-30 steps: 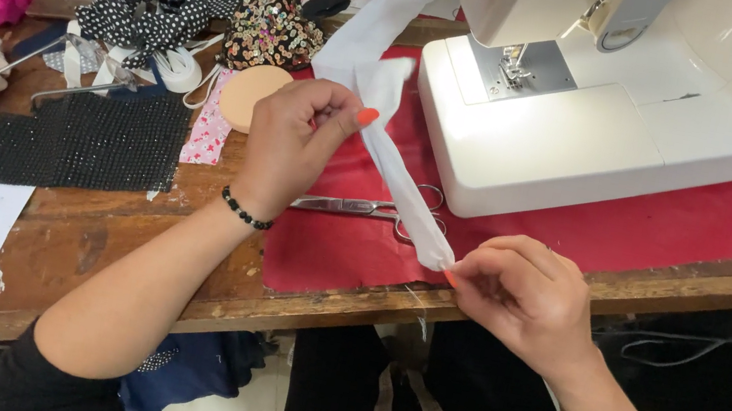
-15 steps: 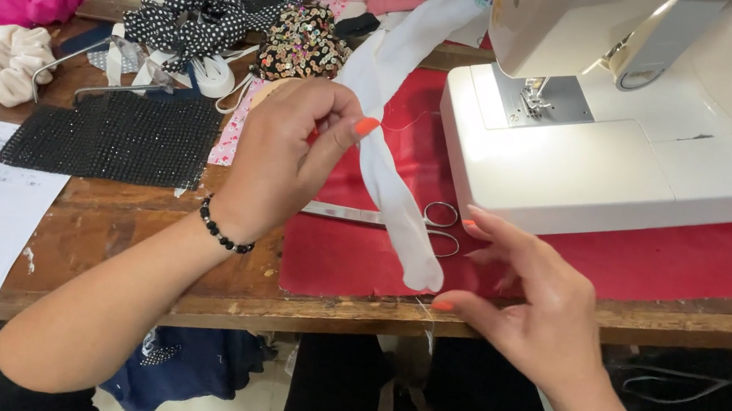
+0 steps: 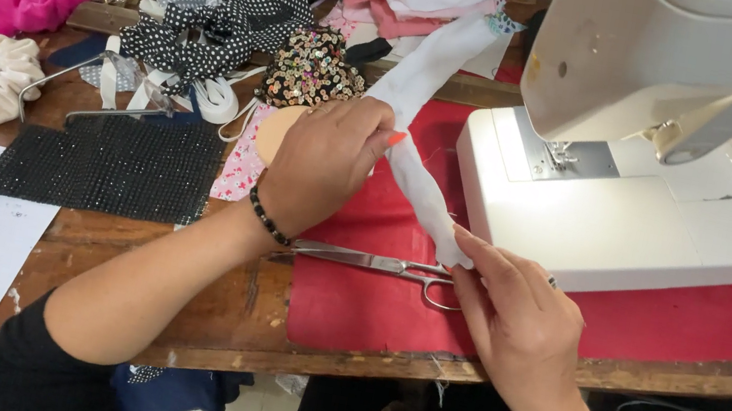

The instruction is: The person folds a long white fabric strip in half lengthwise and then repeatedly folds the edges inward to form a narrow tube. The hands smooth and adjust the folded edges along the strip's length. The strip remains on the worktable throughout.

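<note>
Since both hands pinch it, the white fabric tube point(image 3: 421, 180) stays taut over the red cloth point(image 3: 368, 306): left hand point(image 3: 323, 163) grips higher, right hand point(image 3: 516, 322) nips the near end, scissors point(image 3: 366, 261) lying underneath within reach.

A long white fabric strip point(image 3: 422, 170), narrow and softly creased, is stretched taut on a slant; its upper part passes under the left hand's point(image 3: 326, 160) fingertips; its lower end sits pinched between the right hand's point(image 3: 521, 323) fingertips.
</note>
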